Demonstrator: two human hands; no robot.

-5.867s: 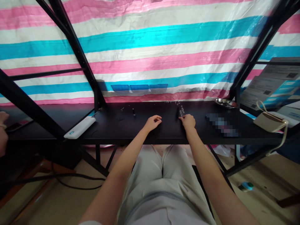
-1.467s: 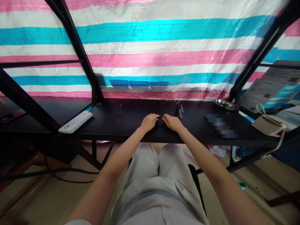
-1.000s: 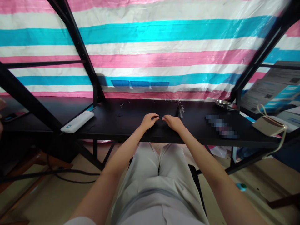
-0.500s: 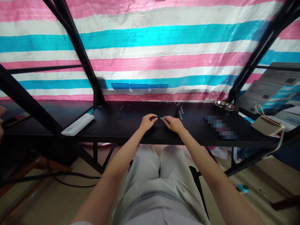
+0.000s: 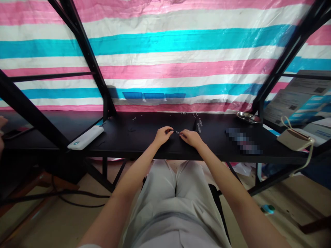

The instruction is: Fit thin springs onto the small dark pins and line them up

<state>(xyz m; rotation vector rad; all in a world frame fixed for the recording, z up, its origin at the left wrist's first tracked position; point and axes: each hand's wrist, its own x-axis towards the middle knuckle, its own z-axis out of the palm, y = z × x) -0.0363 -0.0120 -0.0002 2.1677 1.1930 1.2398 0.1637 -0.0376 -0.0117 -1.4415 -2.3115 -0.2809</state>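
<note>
My left hand (image 5: 162, 135) pinches the dark end of a slim pen-like stick (image 5: 176, 132) between thumb and fingers. The stick's paler right end sits in the closed fingers of my right hand (image 5: 192, 138). Both hands are just above the black table (image 5: 144, 137), close to its front edge. Right behind my right hand are a small dark piece (image 5: 195, 124) and a cluster of small clear pieces (image 5: 199, 125). The stick is too small to make out in detail, and my fingers cover its two ends.
A white oblong device (image 5: 86, 137) lies at left. On the right are a metal dish (image 5: 248, 117), a blurred-out patterned item (image 5: 243, 140) and a beige pouch (image 5: 294, 138). White scraps (image 5: 188, 113) lie along the back edge. Black frame posts flank the table. Another person's hand (image 5: 2, 125) shows far left.
The stick now slants slightly down toward my right hand, where before it was nearly level. Both hands keep their hold in almost the same place.
</note>
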